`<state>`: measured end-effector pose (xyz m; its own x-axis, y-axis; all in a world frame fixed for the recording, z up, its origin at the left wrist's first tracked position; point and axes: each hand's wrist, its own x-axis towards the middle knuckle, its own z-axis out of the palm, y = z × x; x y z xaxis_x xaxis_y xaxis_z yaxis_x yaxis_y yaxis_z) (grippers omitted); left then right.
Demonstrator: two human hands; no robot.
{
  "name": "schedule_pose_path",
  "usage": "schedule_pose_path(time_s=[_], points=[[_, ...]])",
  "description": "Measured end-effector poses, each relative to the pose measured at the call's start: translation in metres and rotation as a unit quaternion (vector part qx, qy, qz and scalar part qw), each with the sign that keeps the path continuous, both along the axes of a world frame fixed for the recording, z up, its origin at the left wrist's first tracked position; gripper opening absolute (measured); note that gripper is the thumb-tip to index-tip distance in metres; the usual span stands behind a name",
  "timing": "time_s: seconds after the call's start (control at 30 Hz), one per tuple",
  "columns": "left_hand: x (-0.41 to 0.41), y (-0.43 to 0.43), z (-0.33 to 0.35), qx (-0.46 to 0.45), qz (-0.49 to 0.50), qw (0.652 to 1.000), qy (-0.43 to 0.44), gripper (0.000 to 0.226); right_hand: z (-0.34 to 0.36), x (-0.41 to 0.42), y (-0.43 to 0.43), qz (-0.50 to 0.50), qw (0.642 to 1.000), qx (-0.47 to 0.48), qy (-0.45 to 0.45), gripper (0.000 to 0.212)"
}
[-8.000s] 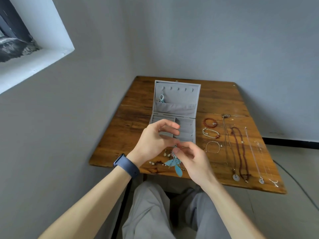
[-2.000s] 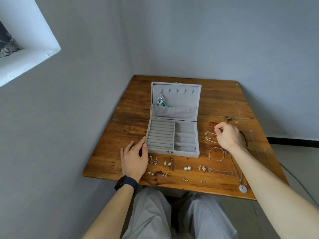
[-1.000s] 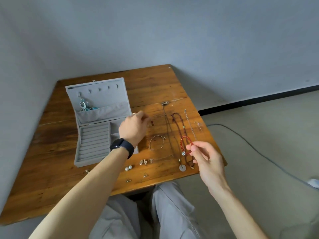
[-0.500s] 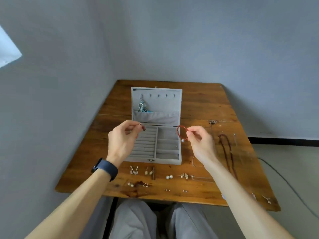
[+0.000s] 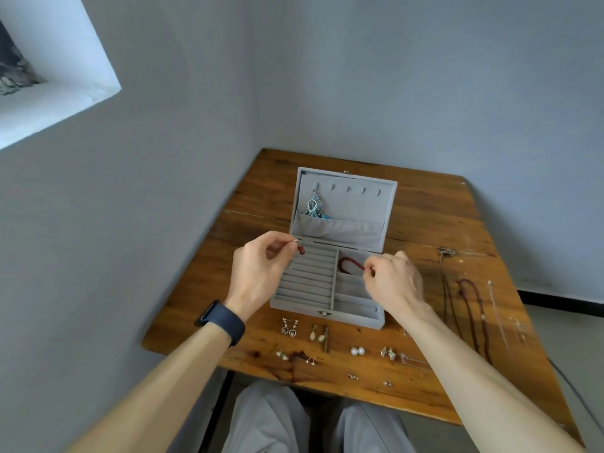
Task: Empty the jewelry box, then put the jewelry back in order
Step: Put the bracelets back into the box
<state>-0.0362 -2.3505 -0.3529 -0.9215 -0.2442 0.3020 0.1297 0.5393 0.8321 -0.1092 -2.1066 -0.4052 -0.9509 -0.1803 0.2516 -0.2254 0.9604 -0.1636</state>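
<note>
The grey jewelry box (image 5: 327,310) stands open on the wooden table (image 5: 425,223), lid upright. A blue and silver pendant piece (image 5: 313,207) hangs in the lid above its pocket. My right hand (image 5: 392,282) pinches a red bead bracelet (image 5: 350,263) down in the box's far right compartment. My left hand (image 5: 261,273) hovers over the ring rolls, fingertips pinching a small dark red piece (image 5: 301,250). Several earrings (image 5: 317,333) lie in rows in front of the box. Necklaces (image 5: 470,308) lie stretched out to the right.
Grey walls close in behind and left of the table. A white window sill (image 5: 58,103) juts out at upper left. My knees (image 5: 294,423) sit under the table's near edge. A cable (image 5: 575,397) runs on the floor at the right.
My right hand has lowered the red bracelet from above the box into the far right compartment. My left hand stays raised over the ring rolls with its small red piece.
</note>
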Motion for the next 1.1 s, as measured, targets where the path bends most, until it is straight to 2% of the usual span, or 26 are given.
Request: schedule_pose_path(time_s=[0.07, 0.17, 0.27, 0.33, 0.4, 0.47, 0.53, 0.57, 0.63, 0.7, 0.77, 0.87, 0.97, 1.1], points=[[-0.003, 0.004, 0.001, 0.005, -0.005, 1.0, -0.005, 0.006, 0.001, -0.003, -0.002, 0.024, 0.999, 0.038, 0.003, 0.021], [-0.009, 0.012, 0.004, 0.004, -0.03, 0.999, -0.018, 0.006, 0.002, -0.008, 0.002, 0.022, 0.999, 0.024, -0.015, 0.024], [-0.018, 0.024, 0.01, 0.021, -0.067, 0.997, -0.033, 0.006, 0.0, -0.001, 0.01, 0.0, 0.999, -0.029, -0.03, 0.025], [-0.026, 0.032, 0.013, 0.034, -0.095, 0.994, -0.052, 0.012, 0.001, 0.012, 0.01, -0.006, 0.993, -0.114, -0.022, 0.023], [-0.036, 0.042, 0.016, 0.057, -0.129, 0.987, -0.081, 0.016, 0.01, 0.026, 0.008, 0.007, 0.961, -0.27, -0.055, 0.022], [-0.043, 0.053, 0.016, 0.076, -0.162, 0.978, -0.105, 0.015, 0.021, 0.034, 0.004, 0.046, 0.898, -0.408, -0.159, 0.029], [-0.047, 0.064, 0.015, 0.092, -0.185, 0.971, -0.12, 0.012, 0.025, 0.037, 0.005, 0.081, 0.852, -0.46, -0.235, 0.029], [-0.048, 0.068, 0.013, 0.101, -0.192, 0.968, -0.127, 0.011, 0.023, 0.038, 0.007, 0.084, 0.847, -0.468, -0.236, 0.024], [-0.05, 0.074, 0.008, 0.105, -0.197, 0.965, -0.141, 0.012, 0.02, 0.039, 0.014, 0.056, 0.848, -0.489, -0.198, 0.012], [-0.052, 0.077, -0.001, 0.056, -0.187, 0.97, -0.145, 0.012, 0.014, 0.041, 0.024, 0.03, 0.842, -0.512, -0.167, 0.008], [-0.053, 0.077, -0.012, -0.047, -0.168, 0.974, -0.146, 0.01, 0.01, 0.041, 0.033, 0.028, 0.852, -0.499, -0.156, 0.008], [-0.053, 0.078, -0.025, -0.197, -0.15, 0.958, -0.147, 0.016, 0.006, 0.036, 0.039, 0.021, 0.888, -0.435, -0.15, 0.013], [-0.057, 0.08, -0.029, -0.24, -0.136, 0.952, -0.131, 0.019, 0.002, 0.026, 0.035, -0.003, 0.921, -0.367, -0.131, 0.022], [-0.062, 0.074, -0.027, -0.26, -0.1, 0.956, -0.089, 0.017, -0.001, 0.008, 0.02, -0.004, 0.946, -0.31, -0.095, 0.028]])
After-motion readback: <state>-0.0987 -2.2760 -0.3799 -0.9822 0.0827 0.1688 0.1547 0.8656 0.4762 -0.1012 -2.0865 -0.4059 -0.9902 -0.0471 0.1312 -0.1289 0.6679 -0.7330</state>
